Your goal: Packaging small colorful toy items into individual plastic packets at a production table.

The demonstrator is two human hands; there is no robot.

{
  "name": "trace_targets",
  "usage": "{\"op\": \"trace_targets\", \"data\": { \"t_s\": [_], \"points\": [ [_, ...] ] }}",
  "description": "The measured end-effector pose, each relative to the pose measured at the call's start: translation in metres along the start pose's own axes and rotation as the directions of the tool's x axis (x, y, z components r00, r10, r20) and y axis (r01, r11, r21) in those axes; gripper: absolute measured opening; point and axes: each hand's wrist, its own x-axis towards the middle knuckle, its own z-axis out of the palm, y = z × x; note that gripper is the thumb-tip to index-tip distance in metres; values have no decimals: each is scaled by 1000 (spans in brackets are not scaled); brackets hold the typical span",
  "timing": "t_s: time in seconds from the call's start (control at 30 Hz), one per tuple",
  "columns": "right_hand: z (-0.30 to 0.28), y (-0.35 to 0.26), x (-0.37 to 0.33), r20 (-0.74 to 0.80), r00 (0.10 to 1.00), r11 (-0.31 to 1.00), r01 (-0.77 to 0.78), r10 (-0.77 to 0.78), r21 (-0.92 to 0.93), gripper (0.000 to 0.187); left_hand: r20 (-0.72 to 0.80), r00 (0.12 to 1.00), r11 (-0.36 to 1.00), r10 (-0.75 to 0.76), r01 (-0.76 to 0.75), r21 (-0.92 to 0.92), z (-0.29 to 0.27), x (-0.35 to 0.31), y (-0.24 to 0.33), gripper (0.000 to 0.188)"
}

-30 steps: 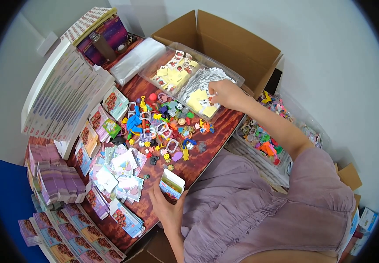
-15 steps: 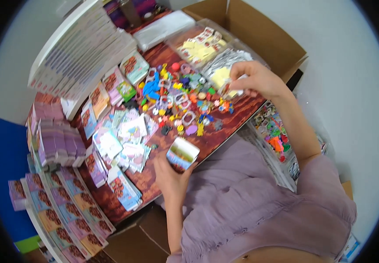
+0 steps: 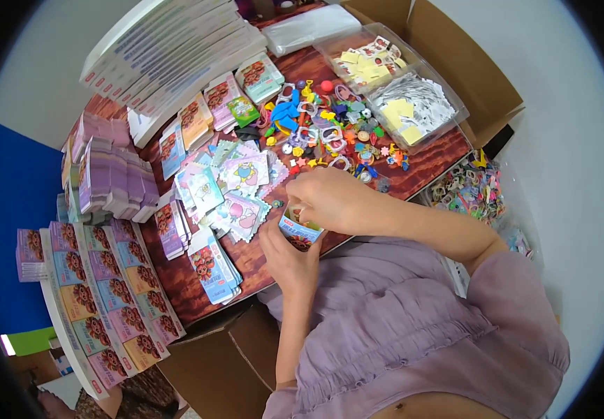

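My left hand [image 3: 290, 262] grips a small blue carton [image 3: 300, 230] with a food picture, its top open, near the table's front edge. My right hand [image 3: 331, 200] reaches over from the right with its fingers closed at the carton's mouth, partly inside it. Whatever those fingers hold is hidden. Beyond my hands spreads a pile of small colourful plastic toys [image 3: 330, 133]. Just left of the carton lies a heap of pastel sachets [image 3: 242, 174] with cartoon prints.
Flat blue cartons [image 3: 211, 269] lie stacked at left, with purple carton stacks [image 3: 117, 178] beyond. A tall row of white-edged trays [image 3: 176, 49] stands at far left. Divided clear bins [image 3: 461, 115] hold paper slips at far right. Bagged trinkets [image 3: 469, 185] sit beside the table.
My right hand has moved from the paper-slip bin, where it pinched something small, leftward to the carton's mouth. The left hand still holds the carton. The whole view has shifted.
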Motion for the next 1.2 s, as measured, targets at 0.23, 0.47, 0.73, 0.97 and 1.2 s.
{"op": "trace_targets", "data": {
  "t_s": [0.23,0.47,0.73,0.97,1.2],
  "points": [
    [4,-4,-3,-17,992,992,123,-123,29,19,-44,999,999,-25,24,-23,1,-1,-5,75],
    [17,-12,-21,-200,929,948,287,-310,-137,31,-90,992,993,-83,74,-96,7,-4,-6,72],
    [37,-16,-31,-259,867,877,326,-426,-352,36,-178,984,998,-6,-6,-70,20,-10,-21,72],
    [30,-13,-33,-397,809,899,361,-435,-250,28,-163,967,912,-197,120,-391,20,-8,-19,76],
    [35,-1,-31,-425,829,922,386,-364,-37,24,-158,970,890,-187,99,-444,26,-9,-24,79]
  ]
}}
